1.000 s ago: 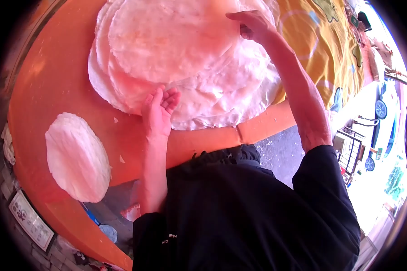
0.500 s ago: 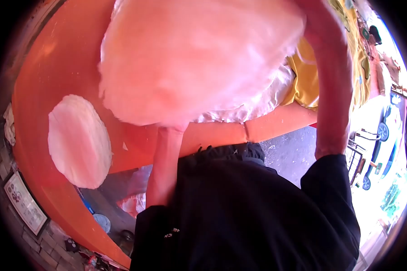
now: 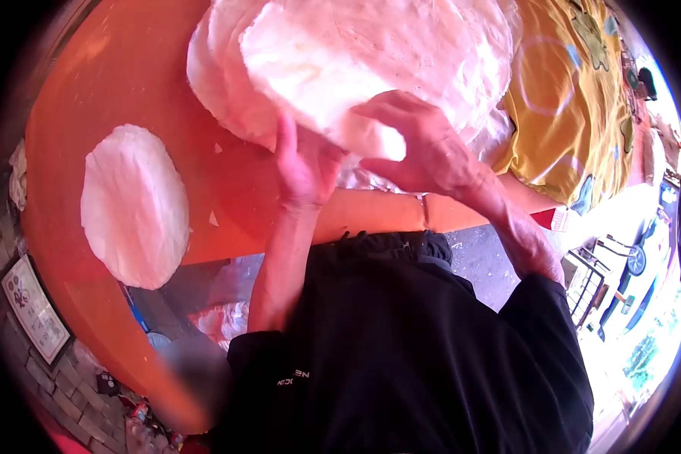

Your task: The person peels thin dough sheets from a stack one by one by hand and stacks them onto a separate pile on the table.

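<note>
Judging by the hands, the step in hand is managing the top sheet (image 3: 318, 60) by its near edge, and the next move is probably calling for an even, gentle hold from both sides, since a sheet this thin could be tearing or creasing under a hard pinch. Well out to the left of all the fingers, a lone sheet (image 3: 135, 206) is lying flat on the table (image 3: 76, 113), with nothing touching it. Nearer in, the left hand (image 3: 306, 168) is turning its palm upward; its thumb is standing up well away from the fingers, which are going out of sight at the near edge (so I cannot tell whether they are gripping or merely supporting). Beyond the fingertips the pile (image 3: 213, 76) is spreading, its top sheet lying just ahead of both hands and reaching in between them. On that sheet's right side, the right hand (image 3: 431, 147) is curving in, thumb and forefinger parting widely, with the pale edge showing in the gap; the fingers are not visibly closing on it. Further right, clear of those fingers, a yellow cloth (image 3: 545, 83) is lying in folds beside the pile.
</note>
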The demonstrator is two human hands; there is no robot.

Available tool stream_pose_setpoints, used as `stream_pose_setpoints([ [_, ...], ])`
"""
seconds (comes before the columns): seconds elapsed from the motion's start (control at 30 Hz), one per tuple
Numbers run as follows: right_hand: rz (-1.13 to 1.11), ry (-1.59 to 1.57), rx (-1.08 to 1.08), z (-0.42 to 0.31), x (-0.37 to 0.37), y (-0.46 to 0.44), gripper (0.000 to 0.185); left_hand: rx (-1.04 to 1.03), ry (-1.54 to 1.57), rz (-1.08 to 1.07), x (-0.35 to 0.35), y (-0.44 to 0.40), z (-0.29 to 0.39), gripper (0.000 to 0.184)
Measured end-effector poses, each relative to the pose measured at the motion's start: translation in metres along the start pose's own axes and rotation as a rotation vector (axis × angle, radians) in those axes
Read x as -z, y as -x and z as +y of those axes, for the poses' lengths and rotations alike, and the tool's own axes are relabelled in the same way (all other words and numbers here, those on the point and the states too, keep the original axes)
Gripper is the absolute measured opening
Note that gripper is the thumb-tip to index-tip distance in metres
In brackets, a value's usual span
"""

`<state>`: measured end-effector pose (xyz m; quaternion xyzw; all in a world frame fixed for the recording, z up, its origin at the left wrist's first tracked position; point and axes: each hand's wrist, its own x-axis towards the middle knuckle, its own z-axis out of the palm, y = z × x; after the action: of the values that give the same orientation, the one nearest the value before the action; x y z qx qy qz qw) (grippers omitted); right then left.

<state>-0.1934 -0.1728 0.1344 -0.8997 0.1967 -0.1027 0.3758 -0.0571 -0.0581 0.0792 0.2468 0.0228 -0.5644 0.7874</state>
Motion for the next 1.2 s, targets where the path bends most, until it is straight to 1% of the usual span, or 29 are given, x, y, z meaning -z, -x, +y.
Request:
stream_pose_setpoints([
  [0.07, -0.046, -0.180, -0.116, 0.004, 0.009, -0.001, 0.041, 0.013, -0.205, -0.108, -0.001, -0.002, 0.002, 0.064],
  [0.1, -0.045, -0.265, -0.169, 0.004, 0.012, -0.002, 0.032, 0.014, -0.218, -0.089, 0.002, -0.003, 0.001, 0.062],
  [0.2, -0.042, -0.293, -0.174, 0.010, 0.009, -0.002, 0.028, 0.042, -0.158, -0.122, 0.010, -0.005, 0.002, 0.059],
  [0.23, 0.028, -0.309, -0.158, 0.017, 0.002, -0.001, 0.028, 0.038, -0.161, -0.123, 0.010, -0.004, 0.003, 0.059],
  [0.27, 0.028, -0.311, -0.153, 0.015, 0.002, -0.003, 0.028, 0.035, -0.121, -0.113, 0.011, -0.002, 0.004, 0.057],
  [0.33, 0.270, -0.055, -0.130, 0.008, 0.000, -0.004, 0.028, 0.033, -0.085, -0.094, 0.017, 0.000, 0.004, 0.055],
  [0.4, 0.306, 0.054, 0.031, 0.008, -0.012, -0.007, 0.035, 0.034, 0.061, -0.096, 0.023, -0.001, 0.002, 0.048],
  [0.43, 0.265, 0.062, 0.060, 0.006, -0.015, -0.007, 0.037, 0.037, 0.062, -0.099, 0.023, -0.002, 0.000, 0.048],
  [0.47, 0.221, 0.069, 0.089, 0.004, -0.019, -0.007, 0.039, 0.000, -0.047, -0.021, 0.019, -0.003, -0.001, 0.035],
  [0.5, 0.265, 0.081, 0.121, 0.007, -0.025, -0.007, 0.040, -0.040, -0.156, 0.057, 0.015, -0.003, -0.003, 0.025],
  [0.53, 0.264, 0.081, 0.126, 0.007, -0.026, -0.008, 0.040, -0.045, -0.156, 0.057, 0.013, -0.006, -0.004, 0.025],
  [0.6, 0.304, 0.146, 0.117, 0.008, -0.028, -0.009, 0.041, -0.061, -0.349, 0.258, 0.012, -0.010, -0.006, 0.010],
  [0.63, 0.350, 0.161, 0.139, 0.010, -0.033, -0.012, 0.033, -0.017, -0.398, 0.289, 0.010, -0.009, -0.004, 0.013],
  [0.67, 0.351, 0.162, 0.136, 0.004, -0.039, -0.014, 0.033, -0.014, -0.398, 0.288, 0.014, -0.010, -0.007, 0.013],
  [0.73, 0.269, 0.357, -0.056, -0.007, -0.048, -0.018, 0.021, -0.009, -0.263, 0.254, 0.014, -0.011, -0.014, 0.014],
  [0.77, 0.272, 0.360, -0.059, -0.006, -0.046, -0.017, 0.021, -0.001, -0.194, 0.224, 0.009, -0.010, -0.015, 0.017],
  [0.8, 0.283, 0.406, -0.049, -0.005, -0.041, -0.015, 0.017, 0.000, -0.194, 0.223, 0.005, -0.005, -0.015, 0.017],
  [0.87, 0.301, 0.495, -0.023, 0.000, -0.028, -0.011, 0.010, 0.017, -0.133, 0.103, 0.000, 0.005, -0.014, 0.024],
  [0.9, 0.268, 0.502, -0.003, 0.011, -0.006, -0.012, 0.009, 0.003, -0.135, 0.053, -0.003, 0.011, -0.014, 0.034],
  [0.93, 0.190, 0.595, -0.064, 0.008, 0.024, -0.017, 0.009, 0.014, -0.134, 0.055, 0.003, 0.018, -0.014, 0.034],
  [0.97, 0.190, 0.495, -0.026, 0.010, 0.060, -0.018, 0.021, 0.130, -0.082, 0.006, 0.017, 0.023, -0.013, 0.038],
  [1.0, 0.232, 0.529, -0.137, 0.031, 0.088, -0.020, 0.023, 0.240, -0.032, -0.050, 0.026, 0.025, -0.011, 0.045],
  [1.03, 0.318, 0.466, -0.245, 0.007, 0.109, -0.024, 0.018, 0.233, -0.043, 0.008, 0.030, 0.028, -0.011, 0.044],
  [1.07, 0.400, 0.400, -0.352, -0.016, 0.127, -0.027, 0.018, 0.232, -0.042, 0.004, 0.038, 0.028, -0.013, 0.044],
  [1.1, 0.455, 0.533, -0.272, -0.011, 0.146, -0.033, 0.015, 0.197, -0.075, 0.071, 0.048, 0.027, -0.015, 0.043],
  [1.17, 0.685, 0.562, -0.197, -0.032, 0.144, -0.012, 0.014, 0.140, -0.127, 0.192, 0.060, 0.026, -0.021, 0.039],
  [1.2, 0.617, 0.571, -0.238, -0.041, 0.141, -0.002, 0.014, 0.140, -0.124, 0.195, 0.061, 0.026, -0.022, 0.039],
])
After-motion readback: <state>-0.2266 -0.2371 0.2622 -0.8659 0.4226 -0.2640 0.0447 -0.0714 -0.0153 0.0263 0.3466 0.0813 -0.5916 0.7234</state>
